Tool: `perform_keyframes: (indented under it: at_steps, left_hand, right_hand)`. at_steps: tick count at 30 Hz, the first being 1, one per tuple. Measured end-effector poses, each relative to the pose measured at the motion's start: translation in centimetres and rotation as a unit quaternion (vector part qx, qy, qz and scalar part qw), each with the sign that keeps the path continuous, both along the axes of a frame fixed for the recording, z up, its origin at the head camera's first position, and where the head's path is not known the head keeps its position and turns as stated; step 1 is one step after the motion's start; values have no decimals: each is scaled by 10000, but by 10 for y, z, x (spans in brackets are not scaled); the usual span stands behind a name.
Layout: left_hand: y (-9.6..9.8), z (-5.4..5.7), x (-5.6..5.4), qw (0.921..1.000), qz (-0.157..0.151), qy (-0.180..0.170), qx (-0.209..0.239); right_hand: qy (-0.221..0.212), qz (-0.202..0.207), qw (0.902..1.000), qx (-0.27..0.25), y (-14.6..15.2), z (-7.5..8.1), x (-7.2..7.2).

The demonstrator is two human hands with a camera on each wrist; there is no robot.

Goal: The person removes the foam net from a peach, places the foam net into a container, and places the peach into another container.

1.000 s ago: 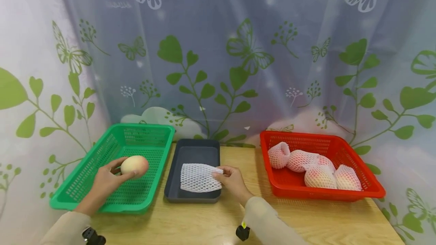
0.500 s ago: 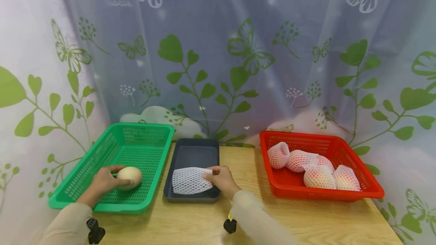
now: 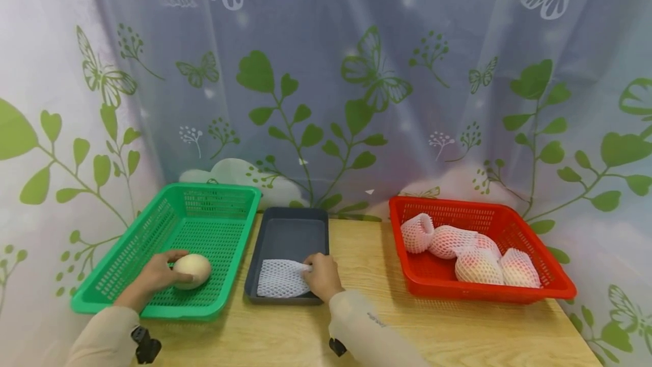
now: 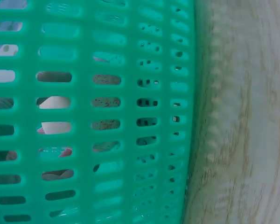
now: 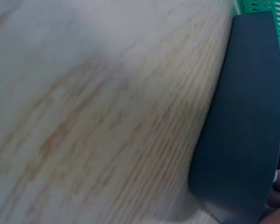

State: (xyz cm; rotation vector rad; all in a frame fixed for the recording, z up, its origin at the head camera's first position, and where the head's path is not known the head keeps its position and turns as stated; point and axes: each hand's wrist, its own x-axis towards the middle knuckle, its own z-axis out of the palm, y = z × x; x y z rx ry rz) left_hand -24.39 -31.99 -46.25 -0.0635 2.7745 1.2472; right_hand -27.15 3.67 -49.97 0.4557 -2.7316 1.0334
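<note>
Green basket (image 3: pixel 219 237) below: gripping a round peach (image 3: pixel 196 272) in the left hand (image 3: pixel 160 273), holding it against that hand's right side. Pinching a white foam net (image 3: pixel 280 280) by its right end in the right hand (image 3: pixel 324 277), over the near part of a gray tray (image 3: pixel 295 232); holding it flattened, left of that hand, pointing its wide end left and running its long axis sideways.
</note>
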Motion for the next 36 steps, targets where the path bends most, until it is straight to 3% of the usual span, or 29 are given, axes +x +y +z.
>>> perform_keyframes:
  at_steps: [5,12,16,27,36]
  left_hand:
    - [-1,1,1,9996,-26,-215,196]
    - [-5,5,3,9974,5,-620,367]
    - [-4,7,1,9969,58,-694,354]
    - [-5,9,2,9958,178,-778,448]
    - [-4,7,2,9962,68,-707,505]
  right_hand:
    - [-5,21,10000,-13,0,-3,0]
    - [-621,377,9963,-452,4,-1,-1]
    - [-699,482,9941,-672,5,3,-1]
    - [-563,25,9944,-890,-8,1,0]
    - [-441,-356,9967,-582,-16,-7,1]
